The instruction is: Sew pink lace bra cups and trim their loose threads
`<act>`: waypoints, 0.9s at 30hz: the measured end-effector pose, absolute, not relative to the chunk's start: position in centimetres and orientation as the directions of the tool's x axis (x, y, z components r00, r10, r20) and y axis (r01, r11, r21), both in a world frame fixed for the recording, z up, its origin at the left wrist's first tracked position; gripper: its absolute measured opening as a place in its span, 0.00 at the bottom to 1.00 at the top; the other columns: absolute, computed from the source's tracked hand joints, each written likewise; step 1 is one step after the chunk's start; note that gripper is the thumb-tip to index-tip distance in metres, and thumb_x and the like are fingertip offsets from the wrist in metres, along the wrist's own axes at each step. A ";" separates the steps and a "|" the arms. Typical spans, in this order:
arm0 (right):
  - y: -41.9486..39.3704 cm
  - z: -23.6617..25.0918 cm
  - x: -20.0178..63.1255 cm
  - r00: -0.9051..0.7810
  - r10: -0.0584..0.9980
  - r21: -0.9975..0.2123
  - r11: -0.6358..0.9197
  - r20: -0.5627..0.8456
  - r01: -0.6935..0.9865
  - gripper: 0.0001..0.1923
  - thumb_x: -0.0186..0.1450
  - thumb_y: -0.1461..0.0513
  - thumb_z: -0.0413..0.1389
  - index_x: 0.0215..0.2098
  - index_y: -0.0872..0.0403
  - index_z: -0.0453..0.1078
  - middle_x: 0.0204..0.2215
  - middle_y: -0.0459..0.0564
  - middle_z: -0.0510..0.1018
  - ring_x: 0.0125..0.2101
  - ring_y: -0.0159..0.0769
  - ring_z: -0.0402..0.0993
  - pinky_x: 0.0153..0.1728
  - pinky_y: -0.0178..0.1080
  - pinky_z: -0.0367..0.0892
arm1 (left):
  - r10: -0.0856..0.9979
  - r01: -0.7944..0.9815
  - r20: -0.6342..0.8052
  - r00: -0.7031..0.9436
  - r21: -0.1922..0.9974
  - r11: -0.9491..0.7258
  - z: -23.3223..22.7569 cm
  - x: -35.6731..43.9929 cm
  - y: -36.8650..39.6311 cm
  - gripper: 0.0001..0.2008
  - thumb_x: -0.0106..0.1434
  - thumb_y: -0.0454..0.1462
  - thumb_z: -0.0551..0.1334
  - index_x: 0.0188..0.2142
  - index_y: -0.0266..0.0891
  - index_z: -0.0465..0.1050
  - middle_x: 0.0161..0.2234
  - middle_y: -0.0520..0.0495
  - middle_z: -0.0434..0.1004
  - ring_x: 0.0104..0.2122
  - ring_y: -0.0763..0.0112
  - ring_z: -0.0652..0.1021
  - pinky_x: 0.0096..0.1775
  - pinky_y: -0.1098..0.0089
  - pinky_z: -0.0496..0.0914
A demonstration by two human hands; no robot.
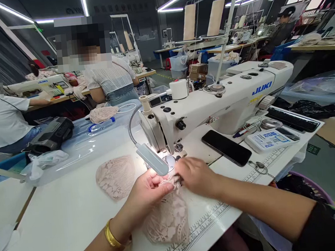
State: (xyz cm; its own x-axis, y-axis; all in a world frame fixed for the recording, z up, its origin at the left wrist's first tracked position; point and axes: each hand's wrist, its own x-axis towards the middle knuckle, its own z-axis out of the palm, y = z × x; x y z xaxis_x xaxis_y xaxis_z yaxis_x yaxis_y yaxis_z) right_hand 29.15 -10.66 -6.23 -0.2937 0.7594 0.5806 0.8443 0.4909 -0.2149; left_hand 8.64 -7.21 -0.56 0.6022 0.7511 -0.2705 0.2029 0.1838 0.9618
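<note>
Just in front of the sewing machine's (212, 102) needle area, my left hand (148, 189) pinches the gathered upper edge of a pale pink lace piece (168, 223). My right hand (197, 175) is closed on the same edge from the other side, its fingertips partly hidden. The rest of the lace hangs toward me over the printed ruler. A second lace piece (116, 177) lies flat on the table to the left. A grey lamp (153, 160) on a flexible neck lights the spot and covers part of the needle area.
A black phone (226, 147) and a blue-and-white box (270, 140) lie right of the machine head. Chain-linked metal scissors or snips (260, 168) rest near the front edge. Behind the table stands a clear plastic bin (78, 149). Co-workers (107, 76) sit at other machines.
</note>
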 end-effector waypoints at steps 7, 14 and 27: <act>-10.9 -3.9 30.1 -0.103 0.941 -0.795 0.328 0.322 0.510 0.08 0.72 0.58 0.49 0.37 0.52 0.63 0.32 0.48 0.71 0.32 0.37 0.67 0.34 0.38 0.63 | 0.775 0.167 -0.250 0.581 0.968 0.188 -0.8 8.1 -6.8 0.18 0.56 0.45 0.74 0.40 0.39 0.74 0.27 0.52 0.74 0.28 0.67 0.74 0.31 0.68 0.68; -11.1 -3.1 29.8 -0.278 0.959 -0.995 -0.028 -0.055 0.099 0.15 0.64 0.57 0.63 0.44 0.52 0.66 0.31 0.42 0.68 0.32 0.33 0.65 0.36 0.37 0.63 | 0.829 0.066 -0.190 0.526 0.981 0.183 -1.1 7.9 -6.0 0.16 0.54 0.44 0.75 0.38 0.39 0.77 0.25 0.51 0.76 0.28 0.65 0.77 0.33 0.67 0.70; -11.7 -3.8 29.4 -0.123 0.877 -0.720 0.454 0.464 0.524 0.04 0.70 0.62 0.55 0.43 0.52 0.68 0.37 0.50 0.70 0.36 0.38 0.67 0.39 0.41 0.66 | 0.819 0.078 -0.169 0.549 0.985 0.151 -0.7 8.6 -6.7 0.19 0.59 0.46 0.72 0.46 0.41 0.75 0.31 0.51 0.77 0.29 0.68 0.75 0.33 0.69 0.69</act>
